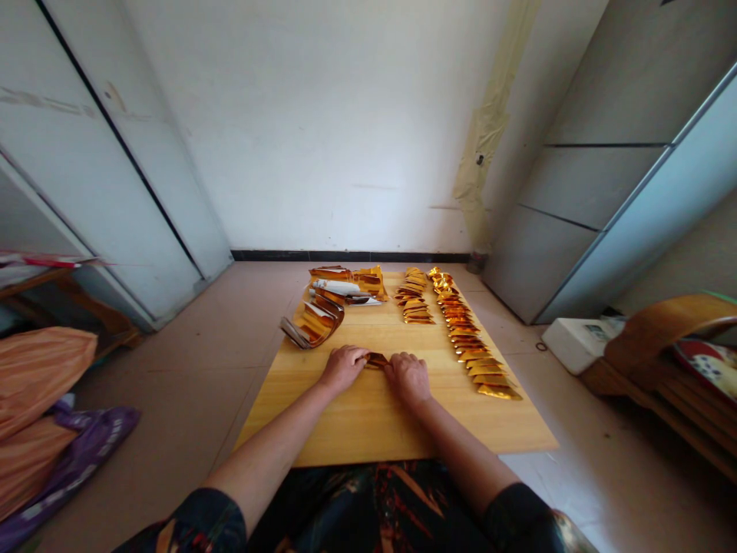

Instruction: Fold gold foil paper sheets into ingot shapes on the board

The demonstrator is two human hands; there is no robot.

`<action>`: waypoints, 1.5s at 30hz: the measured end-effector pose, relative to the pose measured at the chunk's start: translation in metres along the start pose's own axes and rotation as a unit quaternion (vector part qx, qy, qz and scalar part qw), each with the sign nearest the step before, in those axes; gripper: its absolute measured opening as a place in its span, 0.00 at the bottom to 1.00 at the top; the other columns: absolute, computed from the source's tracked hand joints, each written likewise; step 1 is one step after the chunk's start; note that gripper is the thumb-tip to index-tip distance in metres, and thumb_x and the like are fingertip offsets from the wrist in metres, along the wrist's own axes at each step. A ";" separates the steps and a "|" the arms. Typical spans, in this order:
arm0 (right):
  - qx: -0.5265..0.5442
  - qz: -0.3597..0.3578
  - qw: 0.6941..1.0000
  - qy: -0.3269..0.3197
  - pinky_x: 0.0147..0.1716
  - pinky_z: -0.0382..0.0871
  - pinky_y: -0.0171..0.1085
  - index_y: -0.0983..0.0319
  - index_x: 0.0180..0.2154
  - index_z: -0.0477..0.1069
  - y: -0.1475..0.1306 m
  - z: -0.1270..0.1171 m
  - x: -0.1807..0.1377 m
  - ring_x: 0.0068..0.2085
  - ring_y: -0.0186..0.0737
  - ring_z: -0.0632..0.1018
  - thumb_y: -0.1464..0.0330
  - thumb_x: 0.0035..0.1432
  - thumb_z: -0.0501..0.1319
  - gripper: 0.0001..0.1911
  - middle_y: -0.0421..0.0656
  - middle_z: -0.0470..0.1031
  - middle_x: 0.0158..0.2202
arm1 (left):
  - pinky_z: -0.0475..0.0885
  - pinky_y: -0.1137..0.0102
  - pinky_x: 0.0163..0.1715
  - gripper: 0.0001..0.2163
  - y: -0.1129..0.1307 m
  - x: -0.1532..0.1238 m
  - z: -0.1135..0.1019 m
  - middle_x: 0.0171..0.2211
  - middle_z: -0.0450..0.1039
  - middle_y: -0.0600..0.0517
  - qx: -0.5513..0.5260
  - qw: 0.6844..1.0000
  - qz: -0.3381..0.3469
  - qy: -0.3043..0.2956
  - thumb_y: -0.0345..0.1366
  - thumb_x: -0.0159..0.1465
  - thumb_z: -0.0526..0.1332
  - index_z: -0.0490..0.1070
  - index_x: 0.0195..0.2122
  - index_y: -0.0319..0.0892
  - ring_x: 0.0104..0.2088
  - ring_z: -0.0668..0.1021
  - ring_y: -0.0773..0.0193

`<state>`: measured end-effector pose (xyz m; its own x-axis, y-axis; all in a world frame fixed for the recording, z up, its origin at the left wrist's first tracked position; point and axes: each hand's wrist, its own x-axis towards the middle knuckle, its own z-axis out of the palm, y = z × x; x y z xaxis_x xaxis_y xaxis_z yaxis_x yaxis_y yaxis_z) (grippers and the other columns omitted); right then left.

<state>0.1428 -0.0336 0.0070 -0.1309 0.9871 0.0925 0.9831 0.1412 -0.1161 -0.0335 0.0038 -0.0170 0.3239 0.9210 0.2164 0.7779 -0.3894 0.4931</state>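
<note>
Between my two hands, at the middle of the wooden table (368, 430), is a small folded piece of gold foil paper (377, 360). The fingers of my left hand (345, 366) close on its left end. At its right end, my right hand (408, 376) has its fingers closed too. Beyond my left hand lies a curled stack of gold paper sheets (316, 319), with more gold and white sheets (345, 286) behind it. To the right, a long row of folded gold paper pieces (469, 338) overlaps along the table edge, beside a shorter row (414, 296).
A white wall (322, 138) stands behind the table. On the right are a grey refrigerator (576, 207), a white box (576, 343) and a wooden seat (650, 369). Orange and purple bags (46, 399) lie at the left, near a white cabinet (104, 169).
</note>
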 end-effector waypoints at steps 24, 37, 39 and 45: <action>-0.018 0.027 0.999 -0.024 0.36 0.62 0.38 0.63 0.39 0.71 -0.001 -0.001 0.008 0.44 0.44 0.74 0.64 0.65 0.50 0.14 0.51 0.74 0.41 | 0.63 0.74 0.32 0.13 0.017 0.006 -0.016 0.26 0.76 0.58 0.014 0.997 -0.063 -0.046 0.30 0.57 0.58 0.72 0.43 0.48 0.29 0.75 0.66; 0.025 0.005 1.000 -0.006 0.33 0.57 0.34 0.58 0.36 0.71 0.006 -0.004 -0.007 0.39 0.38 0.73 0.63 0.63 0.53 0.10 0.43 0.73 0.37 | 0.64 0.69 0.40 0.17 0.006 -0.011 -0.008 0.30 0.75 0.56 -0.004 1.000 0.002 0.023 0.24 0.55 0.58 0.70 0.45 0.46 0.34 0.75 0.65; 0.037 0.005 0.999 -0.016 0.33 0.57 0.34 0.57 0.36 0.71 0.007 -0.005 -0.008 0.39 0.37 0.73 0.64 0.62 0.54 0.09 0.42 0.73 0.37 | 0.64 0.68 0.41 0.16 0.007 -0.012 -0.009 0.31 0.75 0.56 -0.002 1.000 -0.004 0.022 0.25 0.54 0.58 0.71 0.44 0.46 0.35 0.75 0.65; 0.047 0.020 0.998 -0.042 0.36 0.57 0.35 0.57 0.37 0.73 0.006 -0.008 -0.004 0.40 0.38 0.73 0.67 0.59 0.54 0.09 0.43 0.74 0.38 | 0.63 0.70 0.40 0.07 0.013 -0.010 -0.017 0.33 0.78 0.56 0.043 0.998 -0.034 -0.023 0.29 0.54 0.61 0.75 0.33 0.46 0.36 0.76 0.65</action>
<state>0.1499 -0.0369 0.0138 -0.1052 0.9944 0.0029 0.9722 0.1035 -0.2102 -0.0359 -0.0103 0.0015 0.2909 0.9457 0.1452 0.8417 -0.3251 0.4310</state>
